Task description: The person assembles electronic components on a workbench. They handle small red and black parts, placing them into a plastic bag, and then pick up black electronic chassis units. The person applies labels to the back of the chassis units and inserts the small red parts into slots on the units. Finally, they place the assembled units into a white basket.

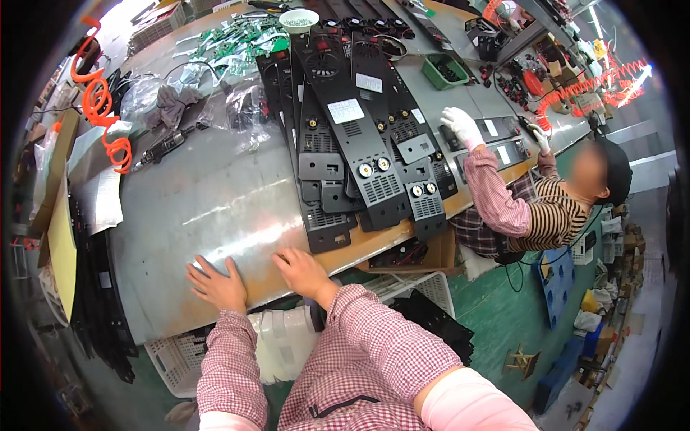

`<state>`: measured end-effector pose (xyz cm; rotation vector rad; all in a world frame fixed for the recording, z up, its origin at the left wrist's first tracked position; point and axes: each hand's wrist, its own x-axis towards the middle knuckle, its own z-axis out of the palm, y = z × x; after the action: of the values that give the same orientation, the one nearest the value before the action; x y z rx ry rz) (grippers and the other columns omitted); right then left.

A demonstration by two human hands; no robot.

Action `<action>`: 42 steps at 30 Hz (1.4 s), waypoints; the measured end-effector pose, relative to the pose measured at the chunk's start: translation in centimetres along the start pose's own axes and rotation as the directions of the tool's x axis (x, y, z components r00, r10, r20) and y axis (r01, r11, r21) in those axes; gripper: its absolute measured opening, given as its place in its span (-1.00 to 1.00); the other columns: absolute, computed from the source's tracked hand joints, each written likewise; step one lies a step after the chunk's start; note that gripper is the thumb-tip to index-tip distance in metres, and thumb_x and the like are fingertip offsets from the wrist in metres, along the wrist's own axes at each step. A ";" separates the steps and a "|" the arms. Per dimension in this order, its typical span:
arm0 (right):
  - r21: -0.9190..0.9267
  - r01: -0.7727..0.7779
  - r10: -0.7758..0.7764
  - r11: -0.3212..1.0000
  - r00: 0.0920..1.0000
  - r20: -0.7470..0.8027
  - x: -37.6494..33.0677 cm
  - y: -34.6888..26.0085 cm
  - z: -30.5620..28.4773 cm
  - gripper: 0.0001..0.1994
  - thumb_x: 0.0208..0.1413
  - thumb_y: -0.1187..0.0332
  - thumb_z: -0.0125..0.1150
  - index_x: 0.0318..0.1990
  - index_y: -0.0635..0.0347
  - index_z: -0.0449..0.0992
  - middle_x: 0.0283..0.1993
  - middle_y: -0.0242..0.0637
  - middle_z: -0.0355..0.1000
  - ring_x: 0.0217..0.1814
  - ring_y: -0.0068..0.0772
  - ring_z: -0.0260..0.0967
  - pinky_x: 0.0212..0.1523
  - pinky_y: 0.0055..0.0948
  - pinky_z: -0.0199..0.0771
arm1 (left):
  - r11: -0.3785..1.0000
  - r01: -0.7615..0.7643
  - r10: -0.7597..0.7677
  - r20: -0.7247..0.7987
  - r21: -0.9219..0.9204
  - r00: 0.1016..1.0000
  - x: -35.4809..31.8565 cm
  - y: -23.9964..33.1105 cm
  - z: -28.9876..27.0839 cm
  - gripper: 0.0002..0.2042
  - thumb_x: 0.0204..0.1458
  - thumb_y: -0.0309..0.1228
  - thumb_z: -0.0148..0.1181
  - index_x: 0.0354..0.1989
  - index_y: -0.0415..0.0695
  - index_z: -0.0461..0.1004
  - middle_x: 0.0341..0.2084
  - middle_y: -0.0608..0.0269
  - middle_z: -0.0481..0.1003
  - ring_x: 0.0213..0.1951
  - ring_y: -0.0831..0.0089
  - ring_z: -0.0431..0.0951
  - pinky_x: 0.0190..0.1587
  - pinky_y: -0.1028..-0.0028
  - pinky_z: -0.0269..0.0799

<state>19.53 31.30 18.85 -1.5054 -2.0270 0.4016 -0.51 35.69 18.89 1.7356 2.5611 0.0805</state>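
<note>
My left hand (pixel 218 284) lies flat on the metal-topped table (pixel 215 230) near its front edge, fingers spread and nothing in them. My right hand (pixel 303 273) rests on the brown front rim of the same table, a little to the right. Its fingers are stretched out and hold nothing. Nearest to it is a pile of long black plastic panels (pixel 334 154) with vent slots, round metal fittings and white labels. The panels overlap each other, and some ends reach the table's front edge.
A power screwdriver (pixel 167 146) and crumpled clear bags (pixel 241 108) lie at left, beside a coiled orange air hose (pixel 97 100). Behind are green circuit boards (pixel 241 39), a white bowl (pixel 299 20) and a green bin (pixel 445 70). A gloved co-worker (pixel 532 208) handles panels at right.
</note>
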 end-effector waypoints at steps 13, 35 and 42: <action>-0.057 -0.018 0.026 0.998 0.991 0.135 0.7 -0.4 -0.3 -0.61 0.08 0.40 0.09 0.10 0.22 0.44 0.08 -0.17 0.35 0.08 -0.15 0.35 0.06 -0.24 0.41 | 0.997 0.003 0.009 0.139 -0.083 0.990 1.0 0.3 -2.1 -0.13 0.16 0.02 0.06 0.50 -0.18 -0.17 0.49 -0.18 -0.25 0.50 -0.13 -0.31 0.45 -0.12 -0.36; -0.089 0.021 -0.022 0.996 1.000 -0.004 0.2 -0.7 -0.9 -0.74 -0.04 0.46 0.23 -0.13 0.16 0.57 -0.16 -0.28 0.47 -0.22 -0.22 0.43 -0.20 -0.30 0.46 | 0.612 -0.741 0.790 0.186 -0.277 0.584 2.9 -9.1 -2.2 -0.01 -0.05 0.06 0.27 0.41 -0.37 -0.04 0.38 -0.55 -0.17 0.42 -0.44 -0.22 0.38 -0.25 -0.25; -0.080 0.079 -0.095 0.994 0.969 -0.229 -0.1 -0.3 0.5 -0.80 -0.12 0.58 0.21 -0.29 0.17 0.57 -0.26 -0.21 0.47 -0.25 -0.11 0.43 -0.25 -0.23 0.46 | 0.523 -0.727 0.793 -0.060 -0.445 0.607 2.5 -10.3 -1.5 -0.33 0.05 -0.16 0.25 0.30 -0.22 0.23 0.31 -0.23 0.16 0.38 -0.21 0.07 0.40 -0.06 -0.06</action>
<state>19.03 31.15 18.64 -1.4253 -1.9297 0.1135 -11.06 34.18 19.63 2.3725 1.3090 0.4799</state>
